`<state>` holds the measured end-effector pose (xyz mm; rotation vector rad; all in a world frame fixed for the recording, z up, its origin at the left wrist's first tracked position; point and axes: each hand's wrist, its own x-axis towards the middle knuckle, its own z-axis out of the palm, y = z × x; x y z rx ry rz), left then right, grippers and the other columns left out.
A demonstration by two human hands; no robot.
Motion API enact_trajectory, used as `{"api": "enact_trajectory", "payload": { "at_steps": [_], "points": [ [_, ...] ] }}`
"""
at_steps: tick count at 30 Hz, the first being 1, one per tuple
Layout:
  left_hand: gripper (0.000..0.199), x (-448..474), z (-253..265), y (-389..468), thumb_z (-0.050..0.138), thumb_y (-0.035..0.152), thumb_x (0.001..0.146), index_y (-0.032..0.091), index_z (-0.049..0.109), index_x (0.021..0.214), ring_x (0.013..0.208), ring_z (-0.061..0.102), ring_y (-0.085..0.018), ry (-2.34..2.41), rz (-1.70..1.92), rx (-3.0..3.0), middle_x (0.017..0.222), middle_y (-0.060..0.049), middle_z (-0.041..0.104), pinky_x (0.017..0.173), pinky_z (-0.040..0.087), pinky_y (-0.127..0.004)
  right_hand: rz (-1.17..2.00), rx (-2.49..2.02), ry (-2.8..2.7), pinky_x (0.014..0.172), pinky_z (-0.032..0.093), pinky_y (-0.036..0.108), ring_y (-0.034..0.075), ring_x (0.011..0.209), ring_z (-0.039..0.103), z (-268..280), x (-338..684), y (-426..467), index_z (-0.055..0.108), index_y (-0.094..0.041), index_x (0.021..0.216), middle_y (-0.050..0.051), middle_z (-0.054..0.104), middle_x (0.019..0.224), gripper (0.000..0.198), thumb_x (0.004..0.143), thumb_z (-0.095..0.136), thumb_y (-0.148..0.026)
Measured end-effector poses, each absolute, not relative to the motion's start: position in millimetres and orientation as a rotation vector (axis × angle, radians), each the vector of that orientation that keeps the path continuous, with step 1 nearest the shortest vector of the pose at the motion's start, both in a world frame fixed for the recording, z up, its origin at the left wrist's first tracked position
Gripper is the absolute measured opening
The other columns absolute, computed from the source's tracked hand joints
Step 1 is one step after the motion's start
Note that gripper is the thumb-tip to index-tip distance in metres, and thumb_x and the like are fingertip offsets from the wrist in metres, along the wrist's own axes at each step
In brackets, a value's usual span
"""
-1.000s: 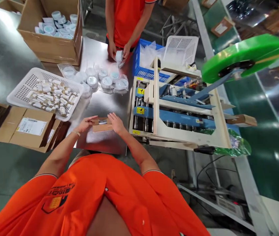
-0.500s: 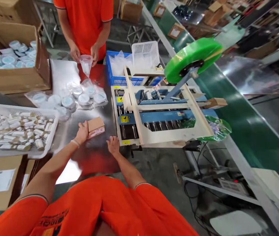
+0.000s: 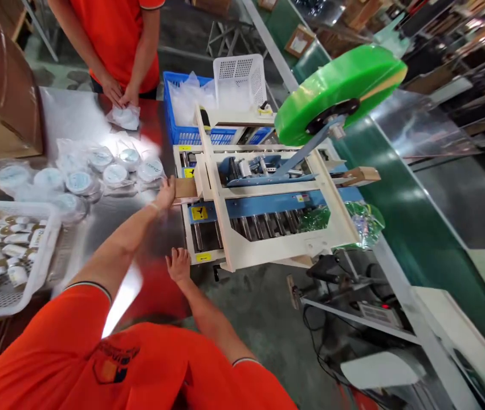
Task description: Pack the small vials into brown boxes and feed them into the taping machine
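My left hand (image 3: 166,193) grips the near end of a small brown cardboard box (image 3: 186,189). The far end of that box sits in the infeed of a carton-taping machine (image 3: 263,206), between its blue side rails. At the machine's near corner, my right hand (image 3: 179,265) rests on the metal table (image 3: 148,273) with fingers spread and nothing in it. A large roll of green tape (image 3: 331,85) stands on an arm above the machine. Clear bags with round white jars (image 3: 82,182) lie left of my left hand.
A white basket (image 3: 52,250) of small bottles stands at the left, below a large carton (image 3: 9,108). Across the table a co-worker's hands (image 3: 120,98) handle a clear bag. Behind the machine are a blue crate (image 3: 182,135) and a green conveyor (image 3: 396,165).
My left hand has moved the small box rightward and away from me, off the tabletop into the machine's infeed. The view has shifted right. The co-worker's hands have lowered with the bag.
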<state>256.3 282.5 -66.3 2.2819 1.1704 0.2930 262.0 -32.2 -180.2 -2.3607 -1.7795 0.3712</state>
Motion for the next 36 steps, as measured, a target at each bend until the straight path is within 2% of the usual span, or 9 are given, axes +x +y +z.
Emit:
{"api": "enact_trajectory", "payload": {
  "at_steps": [6,10,14,17,22,26,29,33,36],
  "points": [
    [0.117,307,-72,223,0.077,0.030,0.094,0.024,-0.002,0.180,0.139,0.063,-0.032,0.909,0.664,1.766,0.178,-0.029,0.028,0.118,0.054,-0.057,0.274,-2.254,-1.795,0.099,0.053,0.047,0.031,0.109,0.064,-191,271,-30,0.072,-0.017,0.134,0.015,0.071,0.118,0.035,0.106,0.065,-0.036],
    [0.081,173,-60,151,0.061,0.023,0.097,0.019,0.030,0.171,0.134,0.065,-0.031,0.937,0.942,1.823,0.165,-0.023,0.047,0.120,0.056,-0.057,0.294,-2.239,-1.744,0.102,0.051,0.050,0.033,0.112,0.063,-186,277,-31,0.071,-0.013,0.130,0.019,0.069,0.117,0.033,0.106,0.061,-0.034],
    [0.050,-36,-11,90,0.063,0.028,0.098,0.017,0.055,0.147,0.141,0.060,-0.033,1.750,1.013,1.934,0.145,-0.018,0.063,0.128,0.049,-0.059,0.344,-2.204,-1.634,0.100,0.051,0.050,0.034,0.109,0.062,-175,283,-26,0.071,-0.015,0.117,0.020,0.068,0.113,0.025,0.102,0.061,-0.032],
    [0.047,-188,29,43,0.053,0.033,0.104,0.008,0.054,0.144,0.148,0.051,-0.042,2.282,1.106,1.626,0.147,-0.027,0.058,0.126,0.039,-0.076,0.452,-2.104,-1.509,0.100,0.052,0.049,0.033,0.107,0.063,-159,260,-2,0.067,-0.016,0.113,0.018,0.067,0.108,0.022,0.099,0.057,-0.030],
    [0.060,-330,56,-24,0.065,0.068,0.097,0.015,0.067,0.125,0.142,0.053,-0.052,2.816,0.713,0.994,0.126,-0.025,0.068,0.110,0.049,-0.079,1.118,-1.523,-1.636,0.097,0.056,0.039,0.024,0.098,0.065,-109,116,33,0.062,-0.019,0.122,0.009,0.069,0.104,0.032,0.097,0.060,-0.039],
    [0.073,-347,65,-37,0.064,0.081,0.094,0.011,0.071,0.109,0.135,0.058,-0.052,2.742,0.229,0.937,0.118,-0.027,0.068,0.100,0.056,-0.073,1.639,-1.273,-1.542,0.084,0.060,0.033,0.020,0.092,0.067,-74,-17,42,0.061,-0.022,0.121,0.004,0.071,0.100,0.044,0.089,0.074,-0.049],
    [0.064,-339,72,-38,0.075,0.068,0.094,0.007,0.073,0.112,0.125,0.063,-0.043,2.661,0.121,0.958,0.113,-0.023,0.072,0.098,0.059,-0.064,1.871,-1.261,-1.390,0.074,0.062,0.032,0.020,0.088,0.070,-56,-72,46,0.060,-0.023,0.120,0.003,0.073,0.097,0.049,0.085,0.079,-0.051],
    [0.043,-312,71,-49,0.087,0.039,0.087,0.011,0.076,0.117,0.094,0.068,-0.021,2.426,0.194,1.099,0.090,-0.005,0.076,0.090,0.058,-0.034,1.861,-1.209,-1.329,0.085,0.067,0.041,0.026,0.100,0.076,-39,-61,62,0.064,-0.022,0.108,0.007,0.079,0.097,0.040,0.082,0.080,-0.049],
    [0.049,-276,74,-60,0.085,0.045,0.090,0.013,0.076,0.127,0.112,0.071,-0.030,2.453,0.348,1.226,0.111,-0.012,0.078,0.098,0.058,-0.038,1.786,-1.099,-1.373,0.098,0.066,0.052,0.033,0.112,0.078,-29,7,79,0.071,-0.021,0.107,0.011,0.083,0.104,0.045,0.075,0.085,-0.050]
  ]
}}
